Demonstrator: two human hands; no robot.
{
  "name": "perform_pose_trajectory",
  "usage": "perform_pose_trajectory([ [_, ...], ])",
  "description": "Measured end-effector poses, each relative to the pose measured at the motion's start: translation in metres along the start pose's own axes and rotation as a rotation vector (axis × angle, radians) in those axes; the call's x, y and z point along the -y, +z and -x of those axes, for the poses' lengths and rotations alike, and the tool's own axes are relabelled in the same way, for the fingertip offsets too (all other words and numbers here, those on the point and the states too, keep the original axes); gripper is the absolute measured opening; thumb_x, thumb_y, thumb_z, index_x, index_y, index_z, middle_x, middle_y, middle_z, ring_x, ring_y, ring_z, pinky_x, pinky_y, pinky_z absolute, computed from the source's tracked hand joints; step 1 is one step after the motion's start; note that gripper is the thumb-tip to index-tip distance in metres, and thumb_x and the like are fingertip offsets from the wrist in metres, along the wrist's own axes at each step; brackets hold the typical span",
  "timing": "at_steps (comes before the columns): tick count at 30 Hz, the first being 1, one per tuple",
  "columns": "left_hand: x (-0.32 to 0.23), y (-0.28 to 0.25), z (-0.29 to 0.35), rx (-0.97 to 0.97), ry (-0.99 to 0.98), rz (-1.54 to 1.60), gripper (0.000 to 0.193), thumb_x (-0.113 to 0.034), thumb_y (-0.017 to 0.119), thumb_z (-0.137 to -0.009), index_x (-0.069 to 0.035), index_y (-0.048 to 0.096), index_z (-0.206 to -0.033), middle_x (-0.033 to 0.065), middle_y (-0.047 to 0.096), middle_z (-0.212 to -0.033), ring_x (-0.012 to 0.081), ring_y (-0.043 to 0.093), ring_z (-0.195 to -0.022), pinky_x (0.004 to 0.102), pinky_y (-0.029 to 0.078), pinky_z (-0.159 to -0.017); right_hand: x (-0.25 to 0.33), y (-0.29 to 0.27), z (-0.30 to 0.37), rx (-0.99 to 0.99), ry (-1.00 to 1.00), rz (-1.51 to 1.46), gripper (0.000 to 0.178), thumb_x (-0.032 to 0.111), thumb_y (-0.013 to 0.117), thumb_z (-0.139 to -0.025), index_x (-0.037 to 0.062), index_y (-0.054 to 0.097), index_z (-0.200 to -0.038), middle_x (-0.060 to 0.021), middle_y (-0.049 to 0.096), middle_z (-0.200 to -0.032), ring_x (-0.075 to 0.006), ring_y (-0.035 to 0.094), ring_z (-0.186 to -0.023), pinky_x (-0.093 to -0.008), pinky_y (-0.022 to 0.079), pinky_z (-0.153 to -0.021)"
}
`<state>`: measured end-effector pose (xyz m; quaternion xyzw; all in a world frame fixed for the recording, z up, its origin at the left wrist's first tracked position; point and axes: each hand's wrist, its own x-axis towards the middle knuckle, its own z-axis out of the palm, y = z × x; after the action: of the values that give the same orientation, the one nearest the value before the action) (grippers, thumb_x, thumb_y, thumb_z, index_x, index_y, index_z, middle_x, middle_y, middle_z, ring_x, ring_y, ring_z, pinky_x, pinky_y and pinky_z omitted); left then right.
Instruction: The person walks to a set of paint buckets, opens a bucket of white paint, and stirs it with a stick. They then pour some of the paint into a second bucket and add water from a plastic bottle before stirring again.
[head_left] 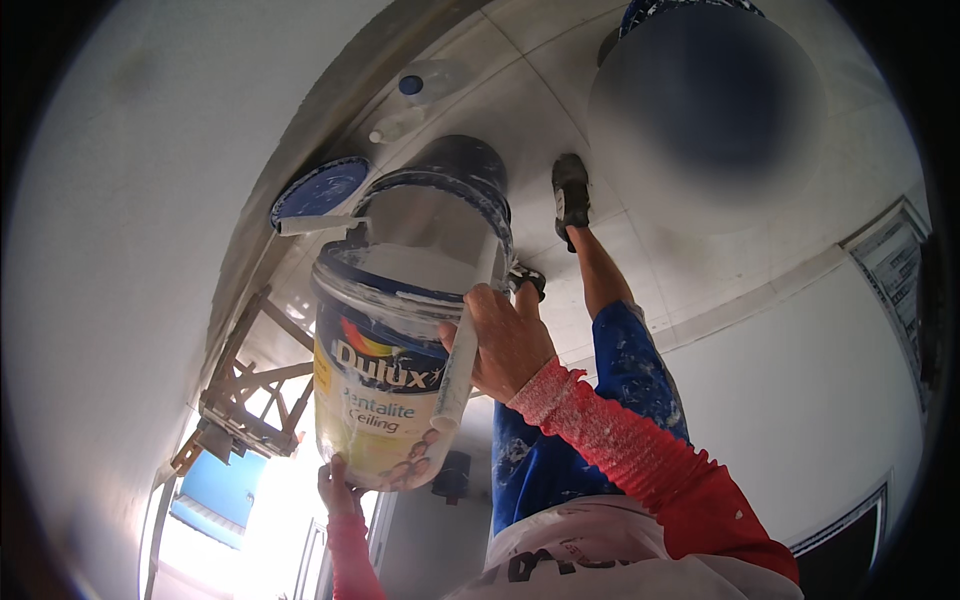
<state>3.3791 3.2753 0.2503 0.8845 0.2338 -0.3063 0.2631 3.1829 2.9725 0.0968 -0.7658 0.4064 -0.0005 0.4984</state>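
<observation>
A white and blue paint bucket [385, 340] is tipped away from me over a second, dark-rimmed bucket [478, 160] on the floor. White paint shows at its mouth. My left hand [338, 488] supports the tipped bucket's lower end, with fingers curled round the base edge. My right hand [503, 340] grips the bucket's right side near the rim, together with a long whitish stick [455, 385] lying along that side. A small paint roller [315, 225] with a white sleeve lies by the far bucket's left edge. The paint level in the far bucket is partly hidden.
A paint-smeared blue lid [325, 188] lies by the left wall [150, 200]. Beyond it are a blue-capped clear bottle [435, 82] and another bottle [398, 126]. A wooden stand [250, 400] is at lower left. A blurred round shape [710, 110] fills the upper right.
</observation>
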Motion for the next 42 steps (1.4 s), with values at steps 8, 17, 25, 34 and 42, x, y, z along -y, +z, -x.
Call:
perform_pose_trajectory([
  [8,0.000,-0.002,-0.004,-0.005,0.040,-0.008,0.037,-0.031,0.061,-0.097,0.002,0.047,-0.109,0.0188,0.058,-0.104,0.0294,0.067,-0.084,0.0415,0.065,-0.060,0.001,-0.005,-0.002,-0.008,-0.016,-0.074,0.049,0.044,0.054,-0.098,-0.0008,0.044,-0.115,-0.0180,0.063,-0.088,-0.0333,0.071,-0.064,-0.0373,0.059,-0.048],
  [17,-0.009,0.003,-0.002,0.008,0.045,-0.037,0.041,-0.033,0.060,-0.097,0.002,0.047,-0.113,0.0203,0.056,-0.107,0.0312,0.067,-0.090,0.0416,0.066,-0.062,0.006,-0.027,-0.006,0.030,-0.035,-0.010,0.047,0.045,0.058,-0.096,0.0024,0.049,-0.113,-0.0144,0.066,-0.085,-0.0302,0.071,-0.064,-0.0359,0.059,-0.049],
  [25,-0.004,-0.001,-0.003,-0.004,0.036,-0.009,0.045,-0.038,0.057,-0.098,0.001,0.046,-0.118,0.0207,0.057,-0.112,0.0325,0.068,-0.091,0.0393,0.066,-0.060,0.003,-0.036,-0.013,0.046,-0.023,-0.015,0.048,0.049,0.054,-0.097,0.0047,0.048,-0.116,-0.0117,0.068,-0.085,-0.0270,0.071,-0.063,-0.0377,0.057,-0.051],
  [34,0.012,-0.007,-0.008,-0.001,0.036,0.081,0.068,-0.053,0.050,-0.098,-0.001,0.038,-0.140,0.0245,0.052,-0.130,0.0349,0.065,-0.104,0.0359,0.063,-0.060,-0.015,-0.040,-0.007,0.035,-0.046,-0.066,0.042,0.047,0.058,-0.096,0.0082,0.049,-0.111,-0.0072,0.069,-0.082,-0.0228,0.072,-0.069,-0.0415,0.054,-0.060],
  [42,0.017,0.000,-0.005,-0.129,0.023,0.138,0.075,-0.059,0.048,-0.097,-0.003,0.033,-0.146,0.0243,0.052,-0.129,0.0328,0.065,-0.101,0.0333,0.060,-0.058,-0.031,-0.059,-0.011,-0.025,-0.150,-0.091,0.040,0.043,0.066,-0.092,0.0068,0.052,-0.104,-0.0095,0.067,-0.083,-0.0268,0.071,-0.071,-0.0371,0.057,-0.060],
])
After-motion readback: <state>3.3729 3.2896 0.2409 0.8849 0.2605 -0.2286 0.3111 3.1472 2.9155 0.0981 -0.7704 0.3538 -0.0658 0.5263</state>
